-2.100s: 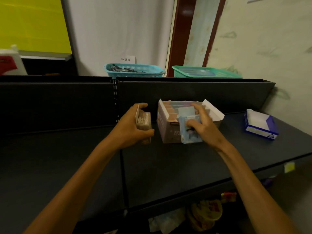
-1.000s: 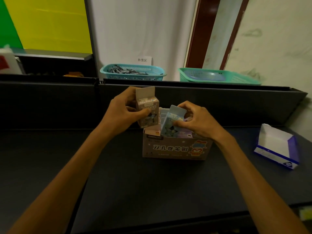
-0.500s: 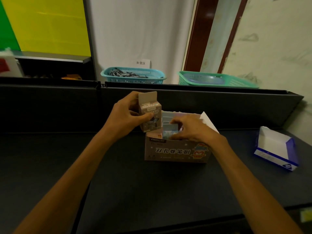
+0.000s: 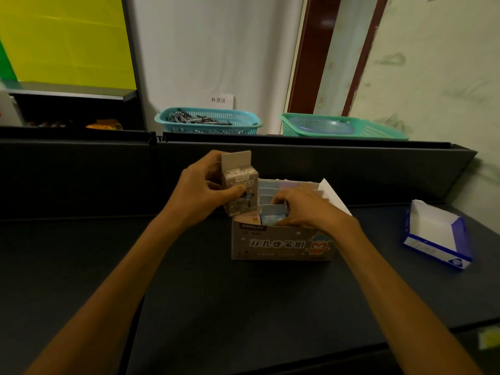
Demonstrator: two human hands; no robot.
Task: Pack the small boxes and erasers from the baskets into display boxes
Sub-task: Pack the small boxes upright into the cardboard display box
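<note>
On the dark shelf, a nearly full display box (image 4: pixel 281 243) stands. The right hand (image 4: pixel 303 207) pinches a blue small box (image 4: pixel 272 215) into its front row; the left hand (image 4: pixel 201 192) grips another small box (image 4: pixel 239 185), waiting beside.

Paper sign (image 4: pixel 221 100) on white wall (image 4: pixel 211 50)

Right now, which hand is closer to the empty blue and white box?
Right. The right hand is in the display box, nearer the blue and white box; the left hand is farther left.
</note>
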